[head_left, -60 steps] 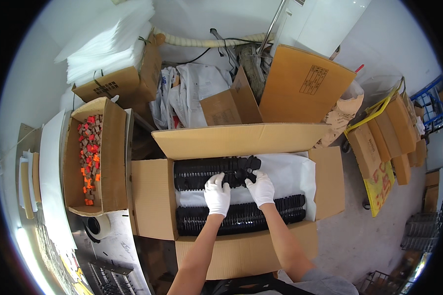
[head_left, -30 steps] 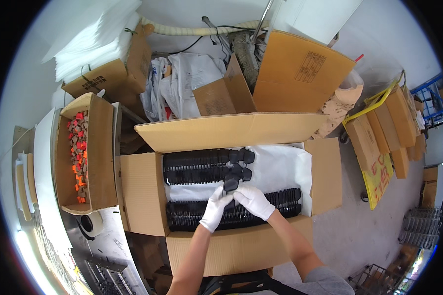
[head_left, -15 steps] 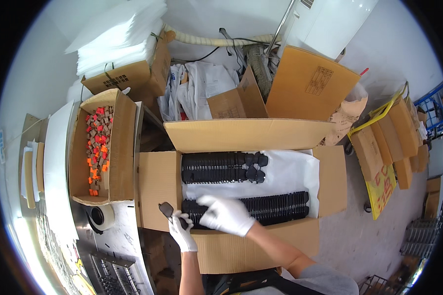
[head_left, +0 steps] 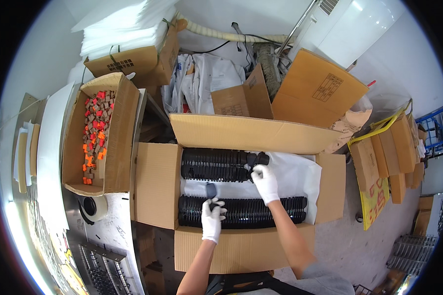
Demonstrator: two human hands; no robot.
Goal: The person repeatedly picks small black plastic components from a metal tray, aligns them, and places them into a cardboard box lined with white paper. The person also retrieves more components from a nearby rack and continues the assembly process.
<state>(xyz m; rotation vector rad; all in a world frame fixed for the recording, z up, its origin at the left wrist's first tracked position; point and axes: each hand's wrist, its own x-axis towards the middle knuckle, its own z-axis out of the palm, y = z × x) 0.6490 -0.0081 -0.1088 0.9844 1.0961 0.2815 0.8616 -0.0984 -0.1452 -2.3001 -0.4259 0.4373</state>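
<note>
Both my hands wear white gloves. My left hand (head_left: 212,220) is closed on a dark flat piece with rounded ends (head_left: 211,190), held above the near row. My right hand (head_left: 266,186) reaches to the right end of the far row, its fingertips curled against a black rounded piece (head_left: 263,158) there; the fingers partly hide their contact. The far row of black pieces (head_left: 211,164) and the near row of black pieces (head_left: 280,210) stand tightly side by side in an open cardboard box (head_left: 155,184) lined with white sheet (head_left: 298,172).
At left stands a carton (head_left: 120,147) of small red, orange and brown pieces. A roll of tape (head_left: 99,207) lies on the bench beside it. Behind are stacked white foam sheets (head_left: 125,37) and a cardboard sheet (head_left: 315,86). A yellow cart (head_left: 376,206) with cartons stands right.
My left hand has moved right, carrying the dark piece from the box's left edge to over the rows. My right hand has gone from the near row to the far row's right end.
</note>
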